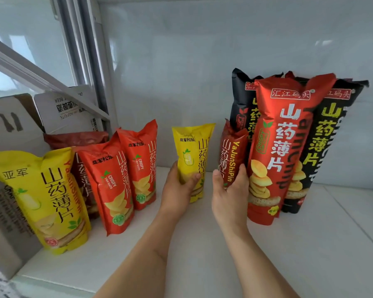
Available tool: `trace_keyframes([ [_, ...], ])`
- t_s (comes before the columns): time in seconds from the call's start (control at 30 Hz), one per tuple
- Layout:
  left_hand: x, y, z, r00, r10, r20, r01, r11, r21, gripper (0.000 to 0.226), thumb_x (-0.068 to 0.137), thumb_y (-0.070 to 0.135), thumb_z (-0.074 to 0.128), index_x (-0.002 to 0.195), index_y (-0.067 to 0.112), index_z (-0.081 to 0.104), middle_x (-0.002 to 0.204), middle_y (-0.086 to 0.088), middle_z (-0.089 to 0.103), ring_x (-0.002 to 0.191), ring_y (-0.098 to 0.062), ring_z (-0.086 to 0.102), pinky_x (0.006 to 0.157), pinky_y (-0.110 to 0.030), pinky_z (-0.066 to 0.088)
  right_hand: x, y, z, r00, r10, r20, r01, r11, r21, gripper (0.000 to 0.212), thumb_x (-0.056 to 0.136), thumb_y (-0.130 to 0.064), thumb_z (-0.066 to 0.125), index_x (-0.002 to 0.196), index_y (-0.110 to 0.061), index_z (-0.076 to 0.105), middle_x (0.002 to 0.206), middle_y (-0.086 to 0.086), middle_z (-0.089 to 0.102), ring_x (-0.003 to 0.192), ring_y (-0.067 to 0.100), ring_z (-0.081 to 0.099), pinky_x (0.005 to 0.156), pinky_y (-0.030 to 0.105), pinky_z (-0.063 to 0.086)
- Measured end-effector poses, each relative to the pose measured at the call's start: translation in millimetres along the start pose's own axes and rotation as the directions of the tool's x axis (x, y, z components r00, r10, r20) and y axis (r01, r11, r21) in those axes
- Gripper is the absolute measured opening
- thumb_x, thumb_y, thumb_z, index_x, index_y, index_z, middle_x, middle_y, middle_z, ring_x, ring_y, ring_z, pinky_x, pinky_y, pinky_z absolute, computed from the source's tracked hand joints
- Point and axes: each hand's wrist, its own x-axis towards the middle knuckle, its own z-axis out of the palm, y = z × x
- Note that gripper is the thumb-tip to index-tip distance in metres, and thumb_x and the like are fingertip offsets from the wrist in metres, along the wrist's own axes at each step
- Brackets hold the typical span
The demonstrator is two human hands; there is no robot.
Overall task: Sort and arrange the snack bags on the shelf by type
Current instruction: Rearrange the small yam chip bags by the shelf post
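Gripping a small yellow bag (192, 160), left hand (179, 190) curls around it; right hand (228, 194) clasps a dark red bag (232, 155).

Two cardboard boxes are seen at the far left, beyond the upright post (99, 67) of the rack. The nearer box (8, 123) bears dark markings; printed text is shown upside down on the farther one (65, 108). A pale wall (202, 50) is seen at the back.
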Motion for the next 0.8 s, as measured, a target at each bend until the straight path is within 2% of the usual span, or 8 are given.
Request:
trace_keyframes([
  [0.07, -0.5, 1.0, -3.6, 1.000, 0.010, -0.012, -0.010, 1.000, -0.019, 0.048, 0.081, 0.041, 0.075, 0.126, 0.040, 0.057, 0.116, 0.011, 0.071, 0.107, -0.013, 0.069, 0.087, -0.038, 0.060, 3.7, 0.0, 5.2, 0.999, 0.034, -0.027, -0.035, 0.999, -0.039, 0.079, 0.094, -0.050, 0.054, 0.155, -0.013, 0.020, 0.155, 0.011, 0.030, 0.143, 0.027, 0.026, 0.117, 0.041, 0.025],
  [0.17, 0.3, -3.2, -8.6, 1.000, 0.022, -0.012, -0.022, 0.999, -0.037, 0.044, 0.090, 0.026, 0.074, 0.130, 0.031, 0.057, 0.117, 0.010, 0.071, 0.104, -0.006, 0.069, 0.074, -0.014, 0.055, 7.2, -0.1, 14.6, 0.996, 0.081, -0.047, -0.084, 0.993, -0.079, 0.080, 0.093, -0.051, 0.055, 0.155, -0.014, 0.020, 0.153, 0.013, 0.029, 0.141, 0.031, 0.027, 0.113, 0.044, 0.027],
  [0.3, 1.5, -6.0, -15.0, 0.999, 0.044, -0.029, -0.044, 0.999, -0.004, 0.042, 0.090, 0.026, 0.074, 0.128, 0.034, 0.058, 0.117, 0.011, 0.071, 0.105, -0.007, 0.068, 0.079, -0.015, 0.054, 12.4, 4.8, 24.7, 0.989, 0.132, -0.071, -0.138, 0.986, -0.090, 0.088, 0.090, -0.053, 0.060, 0.155, -0.012, 0.017, 0.153, 0.016, 0.030, 0.138, 0.036, 0.031, 0.112, 0.047, 0.028],
  [0.43, -0.7, -6.5, -18.2, 0.999, 0.020, -0.048, -0.021, 1.000, -0.005, 0.046, 0.089, 0.026, 0.074, 0.131, 0.033, 0.057, 0.119, 0.008, 0.070, 0.106, -0.009, 0.067, 0.074, -0.011, 0.053, 21.6, 5.5, 31.3, 0.971, 0.204, -0.127, -0.211, 0.976, -0.051, 0.095, 0.085, -0.053, 0.066, 0.154, -0.011, 0.016, 0.152, 0.017, 0.035, 0.136, 0.038, 0.036, 0.110, 0.049, 0.032],
  [0.5, -5.0, -1.2, -18.6, 0.999, 0.013, -0.039, -0.014, 1.000, -0.023, 0.046, 0.091, 0.021, 0.073, 0.133, 0.028, 0.056, 0.118, 0.006, 0.069, 0.100, -0.003, 0.068, 0.067, -0.008, 0.052, 27.5, 5.0, 32.5, 0.958, 0.242, -0.156, -0.250, 0.968, -0.032, 0.097, 0.083, -0.054, 0.069, 0.154, -0.013, 0.018, 0.150, 0.017, 0.036, 0.135, 0.039, 0.037, 0.109, 0.051, 0.032],
  [0.6, -12.2, 4.8, -21.7, 1.000, -0.004, -0.018, 0.003, 0.999, -0.050, 0.037, 0.093, 0.013, 0.070, 0.124, 0.029, 0.058, 0.110, 0.009, 0.070, 0.084, 0.010, 0.068, 0.061, -0.006, 0.051, 31.9, 8.5, 34.0, 0.957, 0.244, -0.155, -0.256, 0.965, -0.059, 0.089, 0.083, -0.053, 0.069, 0.152, -0.016, 0.026, 0.143, 0.018, 0.040, 0.131, 0.041, 0.039, 0.107, 0.051, 0.033],
  [0.7, -20.6, 5.6, -29.4, 0.999, 0.001, -0.040, -0.001, 1.000, -0.002, 0.030, 0.091, 0.022, 0.073, 0.107, 0.043, 0.060, 0.102, 0.023, 0.072, 0.092, 0.009, 0.067, 0.072, -0.009, 0.052, 31.8, 13.4, 33.4, 0.968, 0.213, -0.129, -0.221, 0.974, -0.044, 0.079, 0.085, -0.049, 0.069, 0.147, -0.012, 0.036, 0.138, 0.019, 0.043, 0.127, 0.041, 0.043, 0.104, 0.049, 0.036],
  [0.8, -35.9, 9.8, -36.9, 0.999, -0.002, -0.038, 0.002, 1.000, 0.004, 0.031, 0.091, 0.022, 0.072, 0.105, 0.046, 0.058, 0.096, 0.031, 0.071, 0.091, 0.011, 0.067, 0.073, -0.007, 0.051, 29.9, 16.7, 31.6, 0.982, 0.180, -0.057, -0.179, 0.984, 0.015, 0.067, 0.086, -0.048, 0.068, 0.138, -0.013, 0.044, 0.131, 0.011, 0.052, 0.116, 0.033, 0.054, 0.096, 0.044, 0.046],
])
